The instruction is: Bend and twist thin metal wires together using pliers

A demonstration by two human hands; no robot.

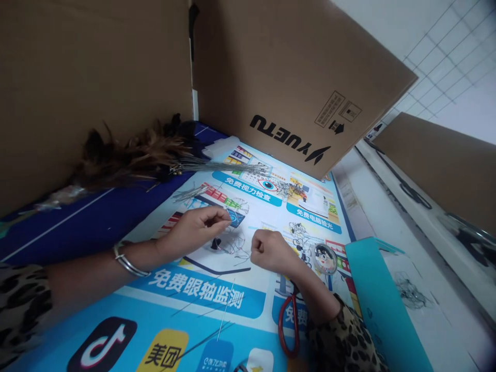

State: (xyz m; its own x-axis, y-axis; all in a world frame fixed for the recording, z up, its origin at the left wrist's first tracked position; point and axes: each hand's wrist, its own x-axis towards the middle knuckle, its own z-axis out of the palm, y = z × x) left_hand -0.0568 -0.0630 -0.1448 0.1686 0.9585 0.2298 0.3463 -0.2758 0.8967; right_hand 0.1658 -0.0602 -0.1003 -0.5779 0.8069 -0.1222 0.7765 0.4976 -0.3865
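Observation:
My left hand (205, 227), with a silver bangle (129, 262) on its wrist, hovers over the printed mat with thumb and fingertips pinched together. Facing it from the right, my right hand (273, 250) is curled into a fist. Anything within either grip is too thin or too hidden to make out. Below and between the hands lies a loose tangle of thin wire (234, 243). Close to my right forearm are red-handled scissors (289, 325), partly covered by the sleeve. A small round tin with a cartoon face (324, 258) sits beside my right wrist.
Brown feathers (132, 150) and a bundle of straight wires (220, 165) lie at the back left. More bent wire pieces (298, 235) are scattered behind my right hand. Cardboard panels (290, 77) wall the back and left. A teal box (382, 305) stands on the right.

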